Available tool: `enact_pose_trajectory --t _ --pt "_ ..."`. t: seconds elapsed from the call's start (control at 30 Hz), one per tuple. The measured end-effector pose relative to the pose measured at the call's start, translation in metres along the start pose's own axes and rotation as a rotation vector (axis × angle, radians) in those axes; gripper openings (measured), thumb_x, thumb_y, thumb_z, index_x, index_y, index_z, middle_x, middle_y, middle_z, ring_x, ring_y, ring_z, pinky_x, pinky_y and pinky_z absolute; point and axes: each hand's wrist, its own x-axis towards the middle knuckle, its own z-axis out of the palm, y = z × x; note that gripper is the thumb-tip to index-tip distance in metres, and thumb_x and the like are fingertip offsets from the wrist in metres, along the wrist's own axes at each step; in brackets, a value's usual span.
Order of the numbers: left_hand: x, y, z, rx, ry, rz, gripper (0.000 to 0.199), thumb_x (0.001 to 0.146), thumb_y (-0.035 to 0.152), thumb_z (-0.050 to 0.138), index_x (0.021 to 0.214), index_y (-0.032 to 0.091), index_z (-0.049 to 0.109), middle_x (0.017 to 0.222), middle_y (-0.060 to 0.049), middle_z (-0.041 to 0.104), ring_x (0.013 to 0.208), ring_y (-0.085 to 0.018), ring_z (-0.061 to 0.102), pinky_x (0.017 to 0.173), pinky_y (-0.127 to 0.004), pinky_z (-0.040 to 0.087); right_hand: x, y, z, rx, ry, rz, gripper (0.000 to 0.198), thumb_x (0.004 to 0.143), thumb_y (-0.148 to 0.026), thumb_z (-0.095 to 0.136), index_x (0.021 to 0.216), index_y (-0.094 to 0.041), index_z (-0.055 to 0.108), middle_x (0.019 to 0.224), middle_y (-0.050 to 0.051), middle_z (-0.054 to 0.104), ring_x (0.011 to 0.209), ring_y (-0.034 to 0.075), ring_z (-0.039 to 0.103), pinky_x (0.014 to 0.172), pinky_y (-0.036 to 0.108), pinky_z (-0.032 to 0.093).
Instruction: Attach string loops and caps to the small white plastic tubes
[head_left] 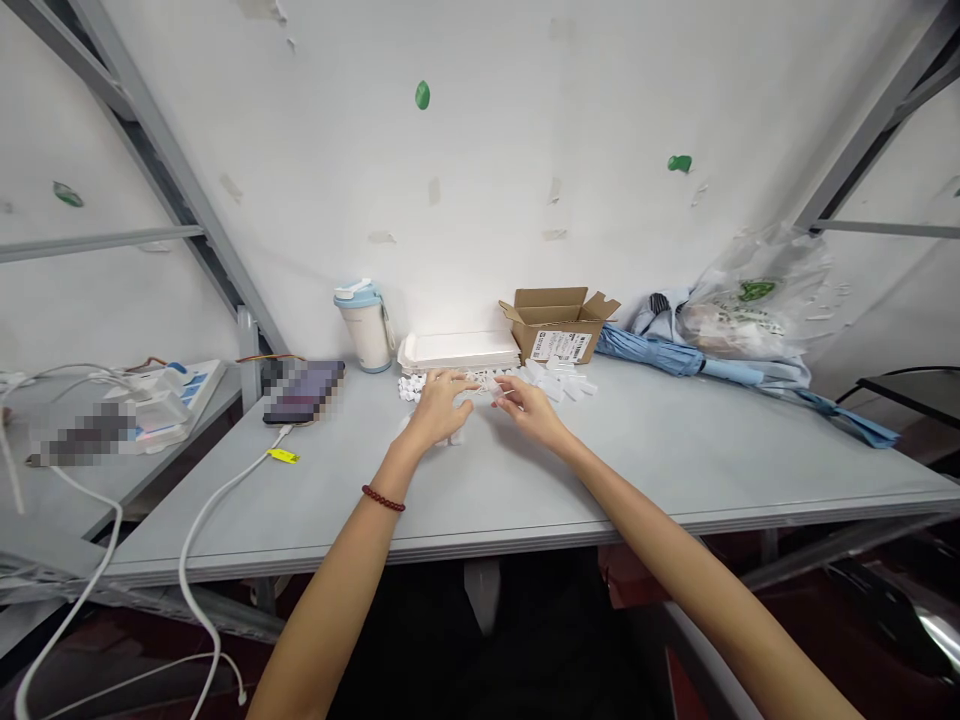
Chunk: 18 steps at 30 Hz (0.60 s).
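Observation:
My left hand [441, 408] is over the table, its fingers stretched forward and its thumb apart, close to a heap of small white plastic parts [409, 388]. To its right, my right hand [529, 408] pinches a small clear plastic piece [496, 391] between thumb and fingers; its exact kind is too small to make out. Several clear or whitish plastic pieces [574, 383] lie spread just beyond the right hand. Under the left palm, a few more clear pieces [454, 437] are partly hidden.
Behind the hands are white trays [465, 350] and an open cardboard box [556, 325]. A tumbler [365, 328] and a phone [304, 391] on a white cable [217, 495] stand left. A folded blue umbrella [675, 358] and a plastic bag [757, 300] lie right.

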Motion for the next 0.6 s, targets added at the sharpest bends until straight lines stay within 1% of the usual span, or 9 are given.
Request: enact_pose_trajectory --t 0.07,0.13,0.2,0.27,0.33,0.43,0.6 --pt "0.0 -0.002 -0.009 -0.019 -0.051 -0.086 0.034 0.074 0.018 0.05 0.104 0.018 0.067 0.111 -0.007 0.064 0.11 -0.026 0.051 0.099 -0.043 0.039 0.0 0.001 0.0 -0.038 0.013 0.004 0.034 0.082 -0.017 0.049 0.115 -0.019 0.054 0.097 0.008 0.062 0.08 0.017 0.065 0.078 0.035 0.05" --pt "-0.001 -0.004 -0.016 -0.063 -0.154 -0.143 0.034 0.075 0.02 0.05 0.104 0.016 0.066 0.109 -0.008 0.066 0.105 -0.025 0.056 0.096 -0.039 0.042 0.001 0.001 0.0 -0.062 0.017 0.01 0.034 0.082 -0.016 0.049 0.115 -0.019 0.054 0.094 0.007 0.062 0.079 0.017 0.064 0.077 0.035 0.05" --pt "-0.003 -0.007 -0.022 -0.086 -0.279 -0.147 0.037 0.074 0.027 0.055 0.107 0.015 0.065 0.112 -0.009 0.065 0.108 -0.026 0.055 0.094 -0.037 0.043 0.001 0.001 -0.001 -0.072 0.015 0.023 0.035 0.082 -0.016 0.048 0.116 -0.018 0.054 0.093 0.007 0.063 0.078 0.017 0.064 0.077 0.035 0.049" --pt "-0.006 -0.01 -0.024 -0.073 -0.389 -0.12 0.05 0.068 0.036 0.063 0.114 0.016 0.061 0.116 -0.009 0.063 0.116 -0.028 0.048 0.095 -0.037 0.042 0.0 0.001 -0.001 -0.078 0.016 0.032 0.035 0.082 -0.015 0.048 0.116 -0.018 0.054 0.094 0.008 0.063 0.078 0.017 0.064 0.077 0.035 0.049" --pt "-0.009 -0.012 -0.025 -0.056 -0.462 -0.096 0.061 0.063 0.04 0.068 0.119 0.018 0.058 0.119 -0.009 0.06 0.121 -0.03 0.042 0.097 -0.038 0.041 0.0 0.0 -0.001 -0.081 0.018 0.031 0.035 0.082 -0.015 0.048 0.116 -0.018 0.054 0.094 0.008 0.063 0.078 0.017 0.064 0.078 0.035 0.049" --pt "-0.01 -0.015 -0.025 -0.047 -0.518 -0.073 0.064 0.061 0.041 0.069 0.12 0.02 0.056 0.121 -0.008 0.058 0.124 -0.029 0.039 0.099 -0.037 0.039 0.0 0.0 -0.001 -0.078 0.017 0.023 0.035 0.082 -0.015 0.048 0.116 -0.018 0.054 0.092 0.007 0.063 0.077 0.016 0.064 0.077 0.034 0.049" --pt "-0.009 -0.014 -0.027 -0.017 -0.571 -0.079 0.058 0.063 0.038 0.065 0.118 0.02 0.055 0.117 -0.007 0.058 0.12 -0.028 0.042 0.097 -0.035 0.04 0.001 0.001 0.0 -0.087 0.02 0.023 0.034 0.082 -0.015 0.048 0.116 -0.018 0.054 0.094 0.007 0.063 0.079 0.016 0.064 0.078 0.034 0.049"
